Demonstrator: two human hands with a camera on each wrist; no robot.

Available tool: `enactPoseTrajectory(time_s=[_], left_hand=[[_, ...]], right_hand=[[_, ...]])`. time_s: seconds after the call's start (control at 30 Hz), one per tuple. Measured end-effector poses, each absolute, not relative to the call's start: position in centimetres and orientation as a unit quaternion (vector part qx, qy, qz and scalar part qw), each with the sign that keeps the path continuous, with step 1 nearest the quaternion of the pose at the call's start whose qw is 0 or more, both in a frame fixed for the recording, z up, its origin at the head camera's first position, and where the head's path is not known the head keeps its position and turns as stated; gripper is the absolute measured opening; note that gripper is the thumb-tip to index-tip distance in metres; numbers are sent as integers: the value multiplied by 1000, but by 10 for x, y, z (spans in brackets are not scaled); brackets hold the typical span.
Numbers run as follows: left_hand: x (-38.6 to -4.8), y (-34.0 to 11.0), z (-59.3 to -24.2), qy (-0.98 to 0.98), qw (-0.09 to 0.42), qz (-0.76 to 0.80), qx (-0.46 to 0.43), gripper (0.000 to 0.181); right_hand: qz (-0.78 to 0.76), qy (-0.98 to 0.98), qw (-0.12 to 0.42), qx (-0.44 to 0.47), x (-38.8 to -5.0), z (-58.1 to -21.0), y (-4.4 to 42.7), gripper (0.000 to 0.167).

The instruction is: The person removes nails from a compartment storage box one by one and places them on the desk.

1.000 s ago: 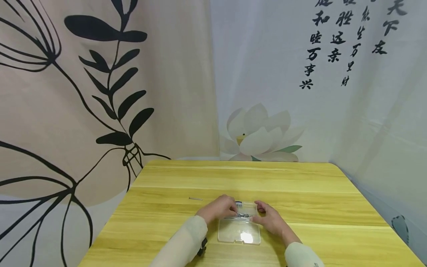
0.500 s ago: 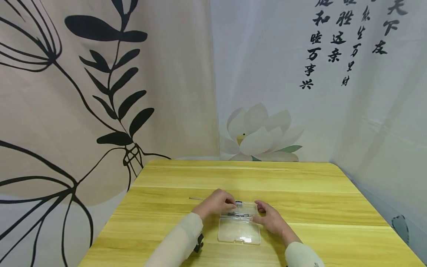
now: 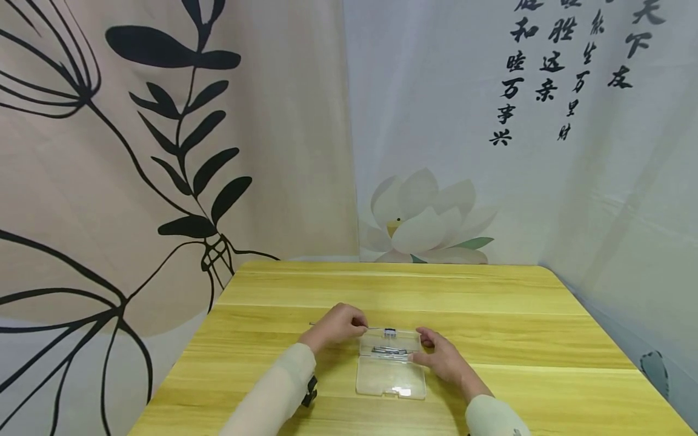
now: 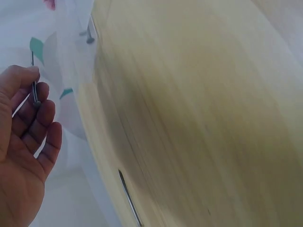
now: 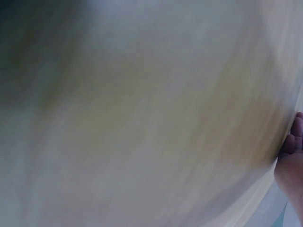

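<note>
Pinched between thumb and fingers of my left hand [image 3: 337,326] [image 4: 28,127] is a metal nail [image 4: 34,90], its head pointing down in the left wrist view. The hand is at the upper left of a clear plastic box [image 3: 366,345], whose lid [image 3: 389,375] lies open towards me. Several nails [image 3: 389,350] lie inside the box. My right hand [image 3: 443,357] [image 5: 291,161] holds the box's right side, thumb at the hinge and fingers at the far corner. Another nail [image 4: 129,196] lies on the table, partly hidden by the left hand in the head view.
The wooden table [image 3: 518,315] reaches back to a printed curtain [image 3: 447,121] with plants and writing. A small dark object [image 3: 309,392] shows at the left sleeve's cuff.
My left hand has lifted away from the nails in the box and moved left and back, carrying a nail. The right hand has stayed at the box's right side.
</note>
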State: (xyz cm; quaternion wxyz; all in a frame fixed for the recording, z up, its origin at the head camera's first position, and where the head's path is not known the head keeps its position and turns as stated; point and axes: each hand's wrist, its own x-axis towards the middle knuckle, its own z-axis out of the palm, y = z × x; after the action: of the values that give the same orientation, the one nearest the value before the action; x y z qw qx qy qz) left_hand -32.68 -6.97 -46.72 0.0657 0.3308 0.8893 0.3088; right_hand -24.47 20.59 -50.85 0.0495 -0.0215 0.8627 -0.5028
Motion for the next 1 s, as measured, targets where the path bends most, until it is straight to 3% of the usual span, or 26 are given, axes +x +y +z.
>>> enactPoseTrajectory(time_s=[1.0], left_hand=[[-343, -157, -474, 895, 66, 382, 219, 6]], right_hand=[[-508, 860, 46, -15, -244, -510, 205, 73]])
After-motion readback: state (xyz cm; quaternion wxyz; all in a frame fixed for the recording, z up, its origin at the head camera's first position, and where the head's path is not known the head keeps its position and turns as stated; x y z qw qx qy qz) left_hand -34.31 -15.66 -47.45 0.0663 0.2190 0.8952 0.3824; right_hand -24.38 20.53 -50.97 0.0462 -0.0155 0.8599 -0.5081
